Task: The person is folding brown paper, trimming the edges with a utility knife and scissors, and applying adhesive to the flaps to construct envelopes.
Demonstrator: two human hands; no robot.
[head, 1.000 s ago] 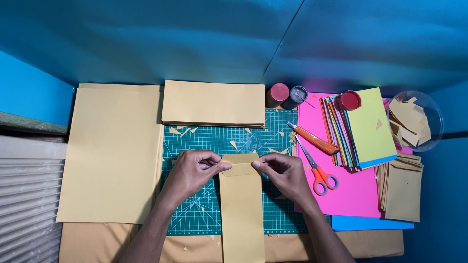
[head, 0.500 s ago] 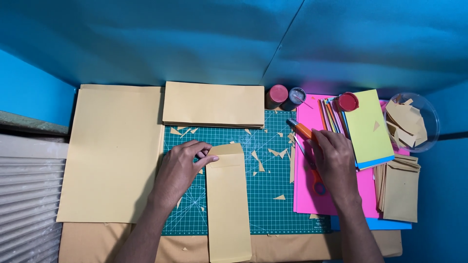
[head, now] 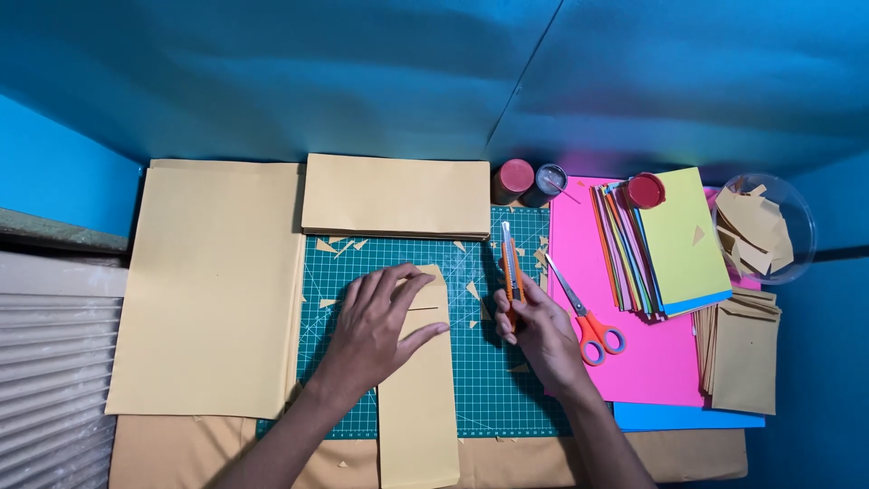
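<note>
Tan paper strip [head: 418, 389] lies on the green cutting mat [head: 507, 389], pinned by the left hand [head: 380, 326] with fingers spread flat. Right hand [head: 539, 330] grips an orange utility knife [head: 512, 272], fingers curled round it. Spread fingertips risk meeting the blade; light pressure may let the strip skid.

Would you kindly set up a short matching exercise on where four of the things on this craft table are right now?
Things:
1. orange utility knife
2. scissors
3. tan paper strip
4. clear bowl

Places:
A. on the pink sheet
B. under the left hand
C. in the right hand
D. far right, holding tan scraps

Pairs: 1-C, 2-A, 3-B, 4-D
</note>
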